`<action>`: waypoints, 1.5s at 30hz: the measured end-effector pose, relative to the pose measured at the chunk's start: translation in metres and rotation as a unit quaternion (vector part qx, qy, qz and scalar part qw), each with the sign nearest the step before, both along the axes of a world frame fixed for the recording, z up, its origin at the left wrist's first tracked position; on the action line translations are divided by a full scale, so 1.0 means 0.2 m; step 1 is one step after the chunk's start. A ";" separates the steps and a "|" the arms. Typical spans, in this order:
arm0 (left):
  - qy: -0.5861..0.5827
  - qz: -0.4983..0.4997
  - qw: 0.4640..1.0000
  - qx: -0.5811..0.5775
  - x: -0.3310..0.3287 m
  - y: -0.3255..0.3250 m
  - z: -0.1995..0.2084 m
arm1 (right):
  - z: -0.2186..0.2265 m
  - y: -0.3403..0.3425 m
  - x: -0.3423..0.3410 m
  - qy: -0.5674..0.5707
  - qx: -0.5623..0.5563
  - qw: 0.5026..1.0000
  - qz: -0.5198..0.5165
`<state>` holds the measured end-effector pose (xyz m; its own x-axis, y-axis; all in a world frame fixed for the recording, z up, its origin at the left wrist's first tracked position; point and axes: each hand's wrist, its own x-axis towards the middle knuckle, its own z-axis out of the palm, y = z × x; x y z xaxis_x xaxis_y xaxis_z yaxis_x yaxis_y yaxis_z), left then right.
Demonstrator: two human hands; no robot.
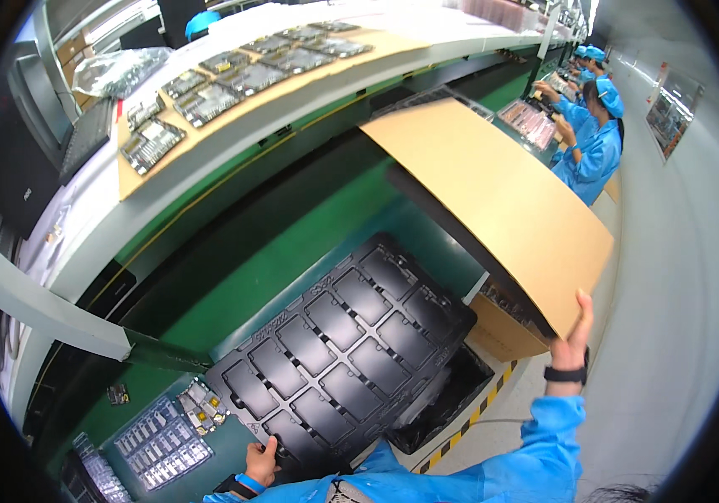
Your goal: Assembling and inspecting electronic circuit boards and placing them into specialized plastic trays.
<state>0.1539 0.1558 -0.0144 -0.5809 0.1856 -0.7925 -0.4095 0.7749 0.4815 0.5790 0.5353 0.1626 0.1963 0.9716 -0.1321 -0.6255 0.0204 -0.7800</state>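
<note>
My left hand grips the near corner of a black plastic tray, thumb on top. The tray has rows of moulded pockets and tilts over the green bench. My right hand, arm stretched out to the right, pinches the near edge of a large brown cardboard sheet. That sheet is raised beyond the tray, and its underside lies in shadow. Under its near edge shows an open cardboard box with dark parts inside.
Circuit boards lie on cardboard along the upper shelf. Left of the tray are a clear blister tray and small metal parts. A black bin stands below the tray. Co-workers in blue sit further along the bench.
</note>
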 end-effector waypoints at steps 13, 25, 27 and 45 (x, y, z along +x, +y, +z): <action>0.009 -0.144 0.988 0.049 0.05 0.16 0.44 | 0.69 -0.06 0.37 -0.057 0.093 0.983 -0.147; 0.138 -0.110 0.984 0.024 -0.01 0.02 0.02 | 0.90 1.09 -0.27 0.091 0.120 0.987 0.047; 0.148 -0.105 0.983 0.017 -0.01 0.02 -0.01 | 0.93 1.24 -0.39 0.079 0.109 0.989 0.057; 0.135 -0.080 0.984 -0.088 0.03 -0.01 0.06 | 0.79 1.64 -0.80 0.020 0.127 0.975 0.180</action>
